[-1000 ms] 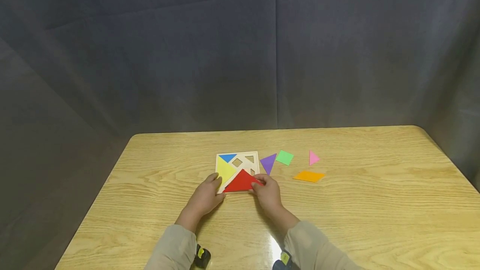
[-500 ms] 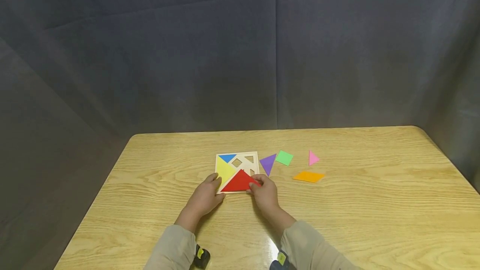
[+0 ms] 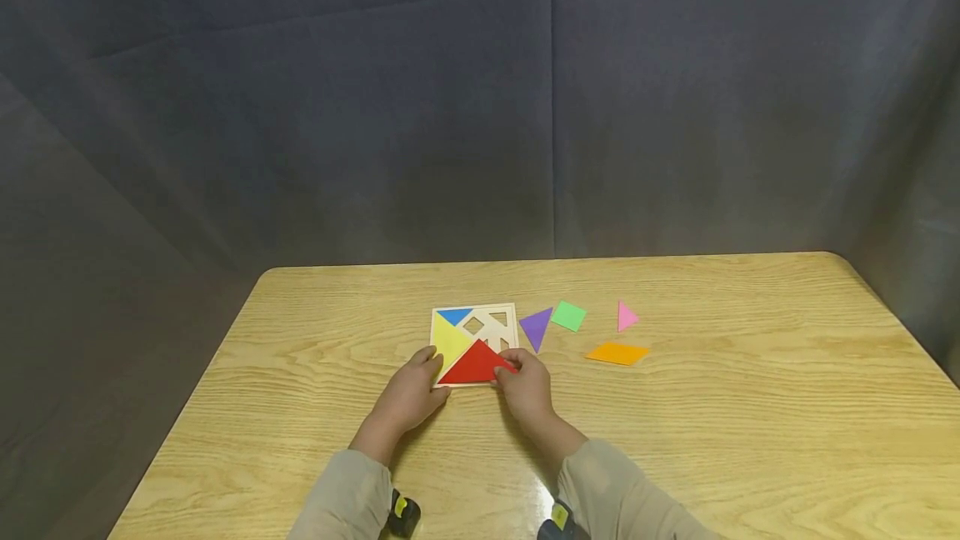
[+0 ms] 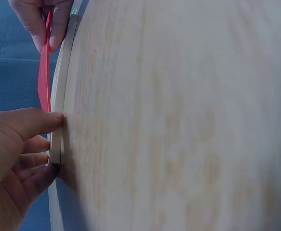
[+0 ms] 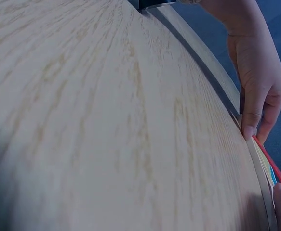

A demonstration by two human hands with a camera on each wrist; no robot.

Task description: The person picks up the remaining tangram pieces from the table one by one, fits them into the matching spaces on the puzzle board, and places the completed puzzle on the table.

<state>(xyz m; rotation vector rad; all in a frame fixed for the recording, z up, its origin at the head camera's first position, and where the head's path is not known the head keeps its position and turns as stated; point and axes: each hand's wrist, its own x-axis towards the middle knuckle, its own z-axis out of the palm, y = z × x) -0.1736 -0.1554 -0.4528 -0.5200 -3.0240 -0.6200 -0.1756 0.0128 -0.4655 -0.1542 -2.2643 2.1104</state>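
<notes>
My left hand [image 3: 408,394] grips the near-left corner of a wooden tangram board [image 3: 489,334], thumb and fingers around its edge [image 4: 57,139]. With my right hand [image 3: 527,390] I pinch a red triangle [image 3: 472,363] by its right corner. It covers the near part of the board; in the left wrist view the red triangle [image 4: 43,79] is slightly tilted, with its left tip low at the board and the pinched end raised. A yellow triangle [image 3: 450,338] and a blue triangle [image 3: 454,316] lie in the board's left side. Cutouts show at the board's right.
Right of the board lie a purple triangle [image 3: 537,327], a green square [image 3: 569,316], a pink triangle [image 3: 627,317] and an orange parallelogram [image 3: 617,353]. They rest on a wood-grain table [image 3: 750,407]. Dark cloth [image 3: 375,107] hangs behind it.
My right hand has shifted the red triangle a little to the left, its left tip now nearer the board's near-left corner. The left hand and the loose pieces stay put.
</notes>
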